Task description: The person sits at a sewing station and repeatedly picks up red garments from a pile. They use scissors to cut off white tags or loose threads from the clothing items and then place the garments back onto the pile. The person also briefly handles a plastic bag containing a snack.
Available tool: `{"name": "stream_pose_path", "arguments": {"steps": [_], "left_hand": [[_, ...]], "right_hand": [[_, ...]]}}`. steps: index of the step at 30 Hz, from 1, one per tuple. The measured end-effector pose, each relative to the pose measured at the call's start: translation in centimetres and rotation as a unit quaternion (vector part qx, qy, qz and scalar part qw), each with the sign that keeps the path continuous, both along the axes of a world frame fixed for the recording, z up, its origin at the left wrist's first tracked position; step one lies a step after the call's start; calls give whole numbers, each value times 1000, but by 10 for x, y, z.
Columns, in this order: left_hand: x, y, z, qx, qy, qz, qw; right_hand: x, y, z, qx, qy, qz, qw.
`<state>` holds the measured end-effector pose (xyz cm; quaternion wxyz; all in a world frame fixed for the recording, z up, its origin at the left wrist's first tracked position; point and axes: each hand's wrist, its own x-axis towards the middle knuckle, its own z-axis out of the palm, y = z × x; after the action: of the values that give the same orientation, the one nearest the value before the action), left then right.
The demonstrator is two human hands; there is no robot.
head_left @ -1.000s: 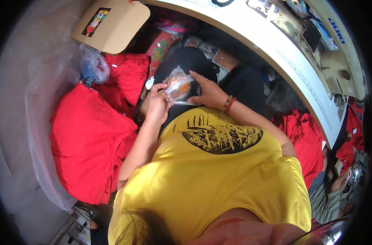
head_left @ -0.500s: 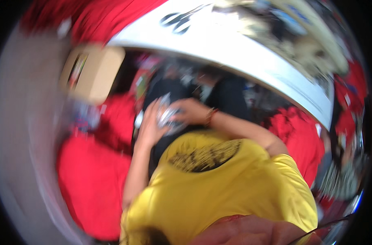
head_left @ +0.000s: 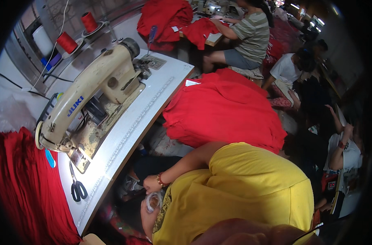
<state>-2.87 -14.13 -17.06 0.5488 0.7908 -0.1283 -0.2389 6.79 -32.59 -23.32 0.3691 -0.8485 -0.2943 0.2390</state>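
Note:
In my lap, below the table edge, my left hand is wrapped round a small clear plastic bag. Its mouth is bunched into a ring, and something brownish shows inside; what it is I cannot make out. Just above it, my right hand, with a red beaded bracelet at the wrist, is closed at the bag's upper edge. Its fingertips are partly hidden.
A cream sewing machine stands on the white table, with black-handled scissors near its front. Red cloth hangs at the left; a red garment pile lies to the right. Several people work beyond, one in a striped shirt.
The view has swung to the right and up, bringing the whole sewing machine and other workers into sight. Both hands stay together on the plastic bag in my lap.

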Motion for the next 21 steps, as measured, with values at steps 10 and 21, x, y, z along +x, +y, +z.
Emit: {"name": "stream_pose_path", "arguments": {"steps": [10,21], "left_hand": [[-5,-29,10,-137,90,84,983],[4,-18,53,-205,-20,333,920]], "right_hand": [[10,-39,34,-11,-30,-109,994],[10,-32,140,336,7,-52,941]]}}
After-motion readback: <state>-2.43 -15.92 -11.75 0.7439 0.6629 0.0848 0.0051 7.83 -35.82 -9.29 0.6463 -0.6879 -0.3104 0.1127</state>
